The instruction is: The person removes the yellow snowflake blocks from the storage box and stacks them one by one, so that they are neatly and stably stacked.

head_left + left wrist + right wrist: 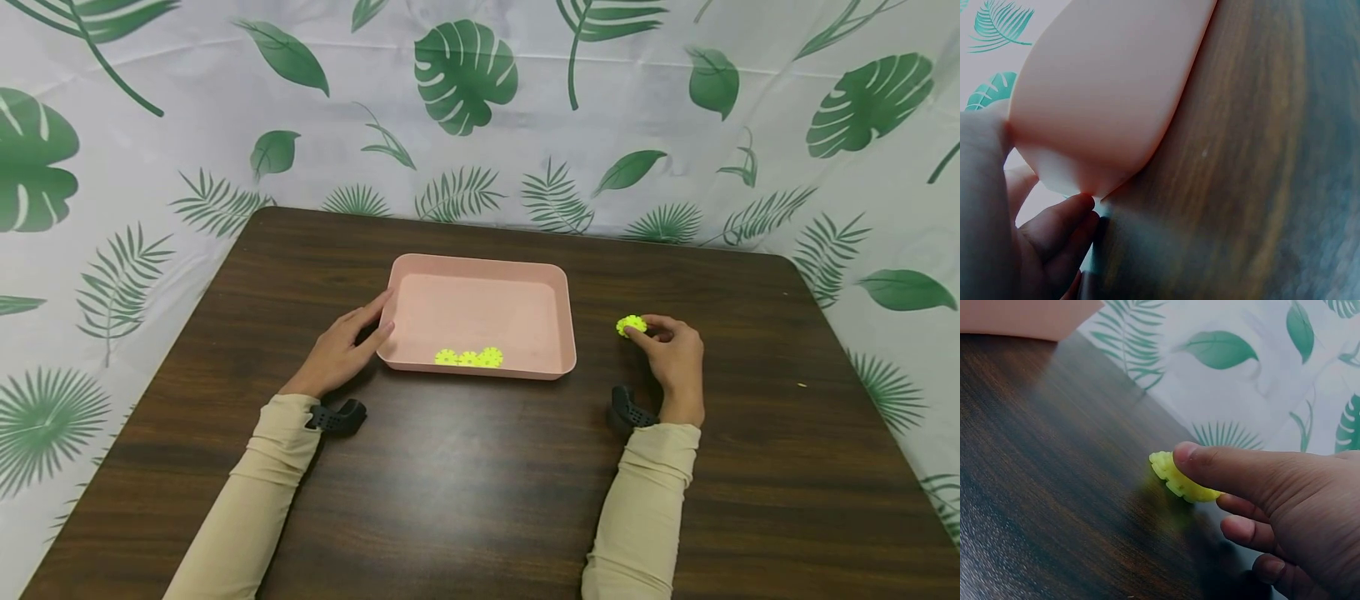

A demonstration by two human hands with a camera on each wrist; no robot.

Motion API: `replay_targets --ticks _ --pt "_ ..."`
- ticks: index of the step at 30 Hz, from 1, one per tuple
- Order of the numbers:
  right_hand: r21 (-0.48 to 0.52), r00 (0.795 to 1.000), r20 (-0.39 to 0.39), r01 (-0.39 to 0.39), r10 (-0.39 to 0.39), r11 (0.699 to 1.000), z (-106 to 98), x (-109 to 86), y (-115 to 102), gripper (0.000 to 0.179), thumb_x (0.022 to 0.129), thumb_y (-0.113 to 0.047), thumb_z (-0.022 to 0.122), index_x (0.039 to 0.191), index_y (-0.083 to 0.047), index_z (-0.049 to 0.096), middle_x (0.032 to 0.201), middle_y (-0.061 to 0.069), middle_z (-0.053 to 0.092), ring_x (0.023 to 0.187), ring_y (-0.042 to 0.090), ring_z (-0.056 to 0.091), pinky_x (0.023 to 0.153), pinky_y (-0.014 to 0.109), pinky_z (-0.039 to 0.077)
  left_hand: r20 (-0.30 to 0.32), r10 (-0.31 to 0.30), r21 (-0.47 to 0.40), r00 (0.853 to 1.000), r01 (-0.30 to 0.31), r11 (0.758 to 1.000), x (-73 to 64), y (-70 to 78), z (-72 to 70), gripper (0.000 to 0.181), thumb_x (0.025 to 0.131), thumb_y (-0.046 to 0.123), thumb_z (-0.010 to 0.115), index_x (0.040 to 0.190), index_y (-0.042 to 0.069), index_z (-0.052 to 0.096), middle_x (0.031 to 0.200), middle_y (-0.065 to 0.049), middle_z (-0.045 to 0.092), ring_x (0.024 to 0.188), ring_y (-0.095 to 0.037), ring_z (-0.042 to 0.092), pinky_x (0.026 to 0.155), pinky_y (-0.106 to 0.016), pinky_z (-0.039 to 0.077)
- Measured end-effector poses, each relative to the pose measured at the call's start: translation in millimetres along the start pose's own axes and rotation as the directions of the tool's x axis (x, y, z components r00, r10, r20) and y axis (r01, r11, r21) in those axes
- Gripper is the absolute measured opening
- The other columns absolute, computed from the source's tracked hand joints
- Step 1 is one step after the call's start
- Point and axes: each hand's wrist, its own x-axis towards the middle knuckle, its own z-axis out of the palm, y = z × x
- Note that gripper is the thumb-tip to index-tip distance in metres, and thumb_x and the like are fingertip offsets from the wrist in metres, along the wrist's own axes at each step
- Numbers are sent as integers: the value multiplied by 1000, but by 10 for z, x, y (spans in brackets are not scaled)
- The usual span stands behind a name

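A shallow pink tray point(480, 317) lies on the table in the head view. My left hand point(337, 350) holds its left end; in the left wrist view the fingers point(1063, 228) bear on the tray's outer wall point(1110, 81) and the thumb side meets the rim. Several bright yellow notched plastic discs point(469, 359) lie in a row along the tray's near inner side. To the right of the tray, my right hand point(671, 354) pinches a yellow notched disc piece point(1175, 481) between thumb and fingers. Whether this piece is one disc or more, I cannot tell.
The dark wooden table point(450, 475) extends around the tray on all sides. Behind it hangs a white cloth point(525, 108) printed with green leaves. Black wrist bands point(341, 417) stick out inward from both wrists. A tiny pale speck point(802, 385) lies on the right.
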Motion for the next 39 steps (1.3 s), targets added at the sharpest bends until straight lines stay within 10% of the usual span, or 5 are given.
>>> replay_targets --ticks 11,21,25,32,39 --pt "14 999 26 38 -38 999 12 -16 -185 59 99 -31 73 144 3 58 131 26 58 102 31 54 88 44 46 6 -6 4 1000 6 1000 -12 26 -31 64 108 51 47 165 40 21 164 -11 38 150 -45 29 115 -72 25" --pt "115 945 99 301 -312 947 481 -60 -971 45 94 -18 80 132 3 68 119 24 61 85 27 54 75 36 46 -8 8 5 1000 -8 1000 -10 14 -45 63 108 51 48 165 40 22 164 -11 38 150 -47 29 115 -72 25" --pt "155 865 269 395 -423 906 768 -157 -1261 44 93 -16 80 131 1 68 120 23 63 87 30 58 76 39 50 2 3 -4 1000 -3 1000 -18 12 -22 63 109 50 48 165 41 22 165 -10 37 151 -46 28 115 -72 24" --pt "162 638 639 434 -429 886 1203 -297 -1517 38 90 -15 84 125 -4 75 113 11 69 91 24 60 80 35 53 9 -12 -11 1000 13 1000 -19 8 0 63 108 53 47 165 42 22 164 -11 38 150 -46 29 114 -72 26" --pt "175 522 718 504 -460 846 1343 -329 -1537 29 88 -7 83 117 -5 80 104 7 70 95 21 60 88 34 53 10 -27 -6 1000 27 1000 -4 3 -18 64 107 57 46 164 45 21 164 -10 39 151 -45 29 114 -72 27"
